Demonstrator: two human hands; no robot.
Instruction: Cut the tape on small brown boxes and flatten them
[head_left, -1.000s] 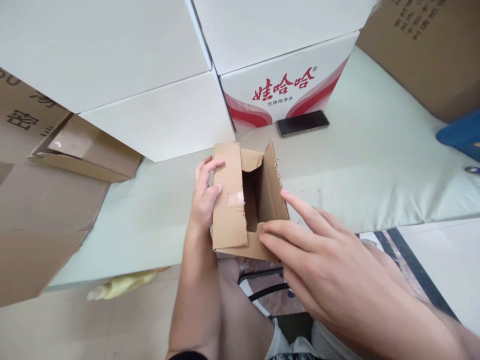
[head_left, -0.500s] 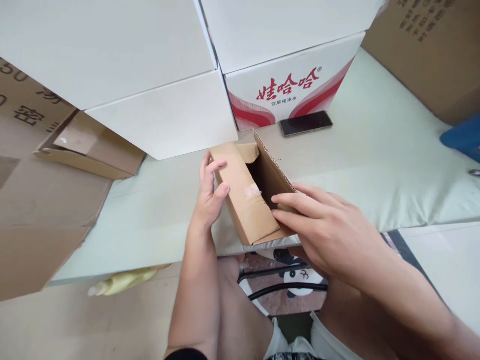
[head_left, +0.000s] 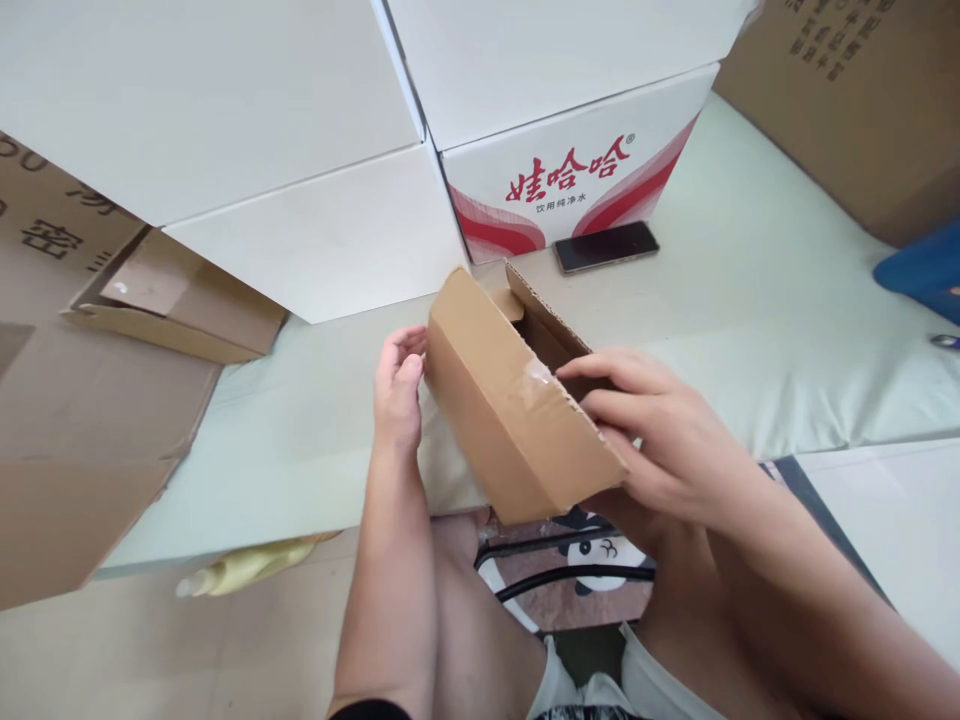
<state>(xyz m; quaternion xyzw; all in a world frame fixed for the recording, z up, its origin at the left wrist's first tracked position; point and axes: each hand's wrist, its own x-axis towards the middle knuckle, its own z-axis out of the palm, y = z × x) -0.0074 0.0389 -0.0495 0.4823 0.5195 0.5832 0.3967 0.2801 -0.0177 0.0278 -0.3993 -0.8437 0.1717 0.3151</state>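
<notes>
A small brown cardboard box (head_left: 480, 410) is tilted over the bed's front edge, its long top flap (head_left: 517, 350) partly raised. Clear tape clings to the flap's torn edge. My right hand (head_left: 660, 430) grips the near-right part of the box, fingertips reaching over the flap into the dark opening. What lies inside is hidden. At the far-left corner, my left hand (head_left: 399, 390) has its fingers loosely curled, with their tips against the box; the thumb stands apart from it.
White cartons (head_left: 322, 230) are stacked behind, one with red lettering (head_left: 566, 180). A black phone (head_left: 606, 247) lies before them. Larger brown cartons (head_left: 112, 390) flank both sides. A blue object (head_left: 922, 275) is at the right. A yellowish bottle (head_left: 247, 568) lies below the edge.
The flap has lifted and the box has tipped, so more of its left wall shows. My left thumb has come off the box top; my right hand has shifted slightly.
</notes>
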